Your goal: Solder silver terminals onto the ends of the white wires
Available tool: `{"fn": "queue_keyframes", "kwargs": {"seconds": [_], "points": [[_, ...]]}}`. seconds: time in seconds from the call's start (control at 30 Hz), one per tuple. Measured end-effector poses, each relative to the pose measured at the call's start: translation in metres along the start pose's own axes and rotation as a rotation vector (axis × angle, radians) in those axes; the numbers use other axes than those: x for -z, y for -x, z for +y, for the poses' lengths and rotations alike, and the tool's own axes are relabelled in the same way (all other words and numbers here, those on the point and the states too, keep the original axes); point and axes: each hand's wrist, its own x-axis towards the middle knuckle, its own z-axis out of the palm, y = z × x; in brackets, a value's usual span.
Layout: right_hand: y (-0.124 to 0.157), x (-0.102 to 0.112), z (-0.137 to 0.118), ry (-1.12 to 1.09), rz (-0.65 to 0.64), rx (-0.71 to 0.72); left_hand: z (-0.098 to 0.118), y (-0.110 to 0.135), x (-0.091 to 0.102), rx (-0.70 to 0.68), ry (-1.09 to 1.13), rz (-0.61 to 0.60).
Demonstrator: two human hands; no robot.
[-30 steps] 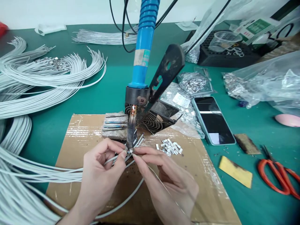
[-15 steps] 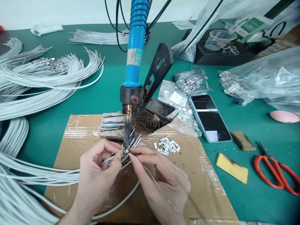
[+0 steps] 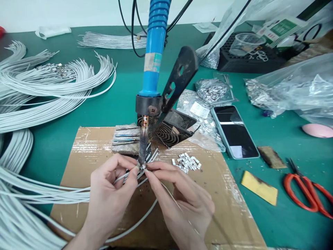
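A blue-handled soldering iron (image 3: 153, 66) stands clamped in a black stand, tip down over a taped cardboard sheet (image 3: 229, 208). My left hand (image 3: 109, 194) pinches the end of a white wire (image 3: 65, 194) right under the tip. My right hand (image 3: 179, 198) pinches a thin strand of solder wire (image 3: 173, 198) and meets the left fingertips at a small metal terminal (image 3: 143, 167) at the tip. A little pile of metal terminals (image 3: 186, 162) lies just right of my fingers.
Bundles of white wires (image 3: 52, 83) cover the left of the green table. A small fan (image 3: 169, 133) sits behind the iron. A phone (image 3: 234, 132), bags of metal parts (image 3: 291, 90), a yellow sponge (image 3: 258, 192) and red scissors (image 3: 307, 194) lie on the right.
My hands stay pinched together under the iron tip. Only the view has shifted a little.
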Motion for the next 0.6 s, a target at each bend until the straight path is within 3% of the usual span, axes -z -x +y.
{"fn": "queue_keyframes", "kwargs": {"seconds": [0.37,0.6], "points": [[0.002,0.0,0.003,-0.005,-0.008,0.01,0.003,0.0,-0.005,0.016,0.012,0.057],[0.01,0.002,0.005,-0.095,-0.043,-0.091,0.001,0.004,-0.005,0.078,0.049,0.075]]}}
